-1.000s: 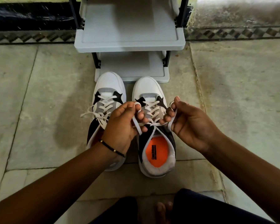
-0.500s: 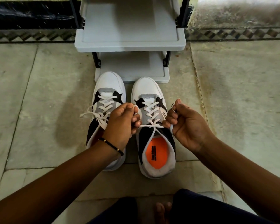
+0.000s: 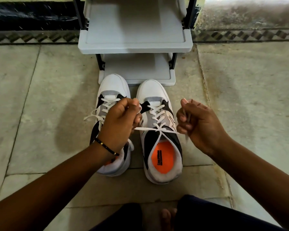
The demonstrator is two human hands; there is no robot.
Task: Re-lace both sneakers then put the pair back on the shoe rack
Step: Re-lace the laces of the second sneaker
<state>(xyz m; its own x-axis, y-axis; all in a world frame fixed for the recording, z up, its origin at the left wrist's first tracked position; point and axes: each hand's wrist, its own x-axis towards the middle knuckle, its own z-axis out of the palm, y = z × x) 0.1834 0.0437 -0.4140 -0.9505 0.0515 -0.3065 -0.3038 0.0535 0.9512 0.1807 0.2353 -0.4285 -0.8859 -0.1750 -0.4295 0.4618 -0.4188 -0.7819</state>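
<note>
Both hands are curled on the white lace [image 3: 158,129] of the right sneaker [image 3: 160,130]: left hand [image 3: 122,120] and right hand [image 3: 198,124] pulling opposite ends taut, on the floor [image 3: 40,97] before the shoe rack [image 3: 135,45].

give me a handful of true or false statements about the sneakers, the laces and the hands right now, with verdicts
1. Both sneakers stand on the floor in front of the shoe rack. True.
2. The left hand and the right hand each grip an end of the lace of the right sneaker. True.
3. The lace is pulled out sideways across the right sneaker's tongue. True.
4. The left sneaker is already on the rack's lower shelf. False: it stands on the floor, beside the other one.
5. The right sneaker's insole is blue. False: it is orange.
6. The right hand lies flat on the floor. False: its fingers are curled round the lace, above the sneaker.
</note>
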